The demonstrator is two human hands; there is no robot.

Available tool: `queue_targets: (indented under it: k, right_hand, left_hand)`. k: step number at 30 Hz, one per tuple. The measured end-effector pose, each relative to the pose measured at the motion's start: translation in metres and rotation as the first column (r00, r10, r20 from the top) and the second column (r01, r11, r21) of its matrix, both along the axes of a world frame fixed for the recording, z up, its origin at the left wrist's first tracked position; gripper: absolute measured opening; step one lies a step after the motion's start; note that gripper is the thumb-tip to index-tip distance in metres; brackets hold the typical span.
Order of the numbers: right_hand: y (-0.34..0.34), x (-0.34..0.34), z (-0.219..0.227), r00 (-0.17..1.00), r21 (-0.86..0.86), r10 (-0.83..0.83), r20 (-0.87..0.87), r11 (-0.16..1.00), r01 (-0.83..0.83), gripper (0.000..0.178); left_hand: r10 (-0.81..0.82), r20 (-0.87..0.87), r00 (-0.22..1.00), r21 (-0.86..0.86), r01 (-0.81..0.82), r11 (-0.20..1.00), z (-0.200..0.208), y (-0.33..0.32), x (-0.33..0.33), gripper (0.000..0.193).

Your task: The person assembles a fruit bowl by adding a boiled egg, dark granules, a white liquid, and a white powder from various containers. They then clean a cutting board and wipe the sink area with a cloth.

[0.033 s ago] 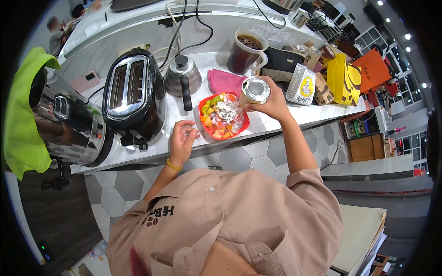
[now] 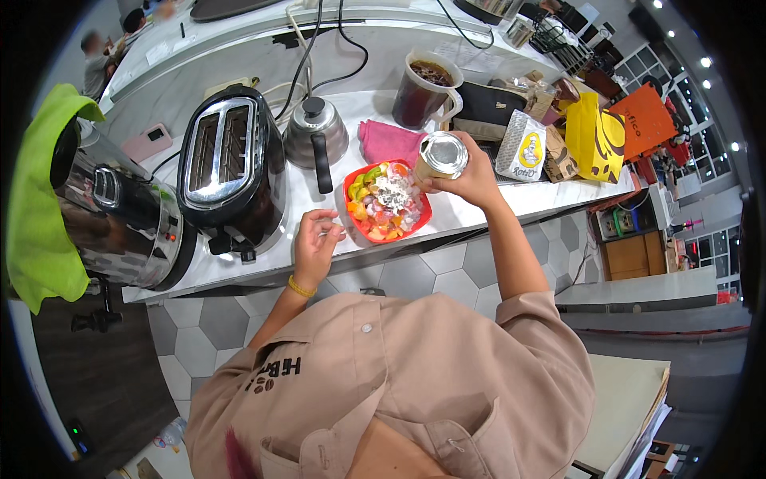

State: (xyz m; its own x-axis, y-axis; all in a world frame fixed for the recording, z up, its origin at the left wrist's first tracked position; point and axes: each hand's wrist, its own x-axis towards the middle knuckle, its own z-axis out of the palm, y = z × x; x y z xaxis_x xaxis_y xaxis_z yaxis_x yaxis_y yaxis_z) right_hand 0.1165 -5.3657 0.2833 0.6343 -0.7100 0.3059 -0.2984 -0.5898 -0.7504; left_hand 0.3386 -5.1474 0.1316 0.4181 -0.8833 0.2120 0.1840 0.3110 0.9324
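Note:
My right hand (image 2: 472,177) grips a can (image 2: 443,158) with a silver metal end facing up toward me. The can is tilted beside the right rim of a red bowl (image 2: 426,217). Chopped pieces in green, orange and pale pink fill the bowl, and a white, dark-specked topping (image 2: 392,193) lies over their middle. My left hand (image 2: 317,241) is just left of the bowl, its fingers loosely bent and apart, with nothing visible in them. A pink cloth (image 2: 388,142) lies behind the bowl. The can's other end is hidden from view.
A silver kettle (image 2: 317,136), a black toaster (image 2: 231,168) and a large steel appliance (image 2: 132,231) under a green cloth (image 2: 44,207) stand to the left. Behind are a pitcher of dark liquid (image 2: 423,100) and cords; bags, including a yellow one (image 2: 594,136), crowd the right.

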Motion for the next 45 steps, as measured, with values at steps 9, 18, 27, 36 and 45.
queue_targets:
  k: [9,18,27,36,45]
  right_hand:
    - [0.039,-0.032,0.014,0.920,-0.008,-0.260,0.294,0.962,0.274,0.081]
    - [0.223,-0.120,-0.003,0.659,0.039,-0.718,0.223,0.682,0.730,0.083]
    - [0.446,-0.171,-0.052,0.120,0.166,-0.993,0.012,0.120,0.979,0.081]
    - [0.530,-0.176,-0.088,-0.150,0.198,-0.988,-0.030,-0.153,0.968,0.081]
    - [0.467,-0.196,-0.135,-0.118,0.199,-0.980,0.160,-0.085,0.976,0.085]
  left_hand:
    - [0.096,0.295,0.951,-0.226,-0.028,0.974,0.049,-0.009,0.000,0.023]
    - [-0.444,0.287,0.849,-0.351,0.525,0.776,0.116,-0.084,-0.130,0.018]
    - [-0.719,0.694,-0.043,-0.056,0.992,-0.114,0.145,0.022,-0.427,0.031]
    - [-0.670,0.732,-0.124,0.058,0.991,-0.119,0.132,0.150,-0.483,0.066]
    - [-0.350,0.647,-0.677,0.202,0.596,-0.777,0.155,0.168,-0.441,0.083]
